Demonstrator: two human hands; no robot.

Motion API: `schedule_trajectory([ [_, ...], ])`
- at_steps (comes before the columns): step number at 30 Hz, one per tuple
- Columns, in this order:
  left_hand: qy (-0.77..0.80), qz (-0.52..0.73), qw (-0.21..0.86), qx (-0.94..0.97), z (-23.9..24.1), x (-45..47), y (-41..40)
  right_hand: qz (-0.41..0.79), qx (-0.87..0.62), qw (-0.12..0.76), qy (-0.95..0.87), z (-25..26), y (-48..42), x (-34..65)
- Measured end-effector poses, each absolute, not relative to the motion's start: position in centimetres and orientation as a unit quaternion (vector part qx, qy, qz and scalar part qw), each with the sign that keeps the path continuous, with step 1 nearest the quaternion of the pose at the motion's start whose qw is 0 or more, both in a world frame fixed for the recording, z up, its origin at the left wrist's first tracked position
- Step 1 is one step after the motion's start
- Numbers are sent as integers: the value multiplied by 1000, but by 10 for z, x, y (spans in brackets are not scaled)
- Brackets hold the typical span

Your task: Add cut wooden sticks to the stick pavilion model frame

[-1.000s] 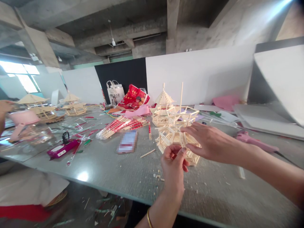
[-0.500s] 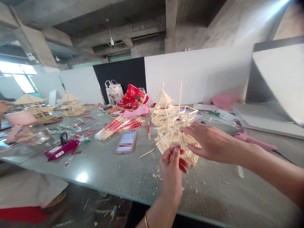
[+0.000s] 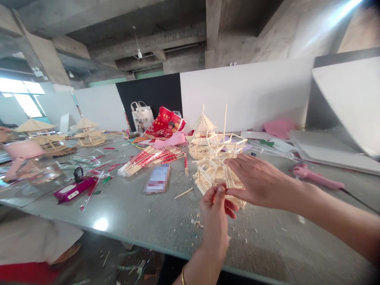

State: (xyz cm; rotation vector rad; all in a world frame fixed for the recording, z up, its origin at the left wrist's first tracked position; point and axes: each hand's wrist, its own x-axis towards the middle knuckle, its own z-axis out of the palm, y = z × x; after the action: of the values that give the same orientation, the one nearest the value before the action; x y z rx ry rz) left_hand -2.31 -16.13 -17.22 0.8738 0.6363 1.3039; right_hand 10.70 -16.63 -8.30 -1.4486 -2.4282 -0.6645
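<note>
An unfinished pavilion model point(image 3: 218, 164) of thin wooden sticks stands on the grey table point(image 3: 142, 209), with one long stick rising from its top. My right hand point(image 3: 257, 180) reaches in from the right and holds the model's near side, fingers spread along its frame. My left hand point(image 3: 215, 209) is raised just in front of the model's base, thumb and forefinger pinched together at a stick on its lower edge. A finished roofed stick pavilion point(image 3: 202, 132) stands right behind it.
A bundle of red-wrapped chopsticks point(image 3: 150, 155), a blurred flat item point(image 3: 157, 178), a loose stick point(image 3: 184, 192) and a magenta tool point(image 3: 73, 189) lie to the left. A pink glue gun point(image 3: 316, 178) lies to the right. More stick pavilions point(image 3: 89, 134) stand far left. White boards back the table.
My left hand has risen slightly and closed its pinch against the model's lower edge beside my right fingertips. The view shifted a little; the model stayed put.
</note>
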Motion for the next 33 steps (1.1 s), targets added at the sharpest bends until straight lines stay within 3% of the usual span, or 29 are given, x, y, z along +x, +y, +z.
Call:
schedule_trajectory([
  [14,277,574,656,403,-174,-24,-162,-243,-486,164,-823,-82,-189,102],
  [21,290,569,655,403,-172,-24,-161,-237,-498,142,-822,-90,-193,100],
  [33,296,535,689,390,-175,-21,-151,-205,-459,238,-831,-128,-222,80],
])
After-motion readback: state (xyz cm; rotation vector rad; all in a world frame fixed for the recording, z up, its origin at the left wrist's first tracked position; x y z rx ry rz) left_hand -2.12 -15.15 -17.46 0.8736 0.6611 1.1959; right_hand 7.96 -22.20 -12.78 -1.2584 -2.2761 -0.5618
